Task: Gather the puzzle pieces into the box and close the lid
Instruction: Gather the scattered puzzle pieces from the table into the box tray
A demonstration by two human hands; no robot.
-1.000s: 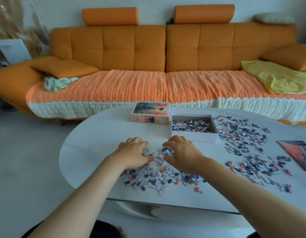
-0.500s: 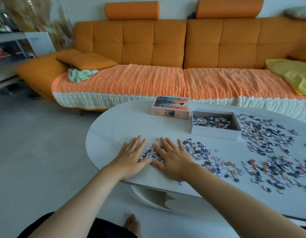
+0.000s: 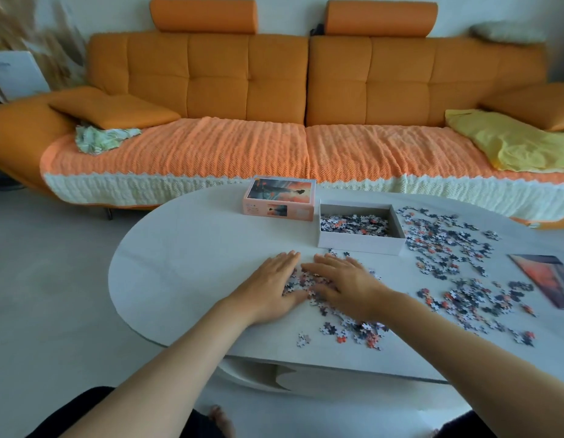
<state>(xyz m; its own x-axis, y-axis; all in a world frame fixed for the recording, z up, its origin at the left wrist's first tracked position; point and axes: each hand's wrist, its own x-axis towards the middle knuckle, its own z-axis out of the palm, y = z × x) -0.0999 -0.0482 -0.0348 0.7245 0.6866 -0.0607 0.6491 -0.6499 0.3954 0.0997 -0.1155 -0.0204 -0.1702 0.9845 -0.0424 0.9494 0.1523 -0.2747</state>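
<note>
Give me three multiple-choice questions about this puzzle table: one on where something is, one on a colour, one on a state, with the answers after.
1. Where is the lid relative to the open box?
A. On top of it
B. Beside it, to its left on the table
C. On the floor

2. What colour is the backrest of the sofa?
A. Green
B. Grey
C. Orange

3. How do the left hand and the right hand lie?
A. Flat, fingers straight, on puzzle pieces
B. Curled round the lid
C. Raised over the box

Answers:
1 B: the lid stands on the tabletop next to the box, not on it.
2 C: the tufted backrest is orange.
3 A: both palms face down on a heap of pieces, side by side.
</note>
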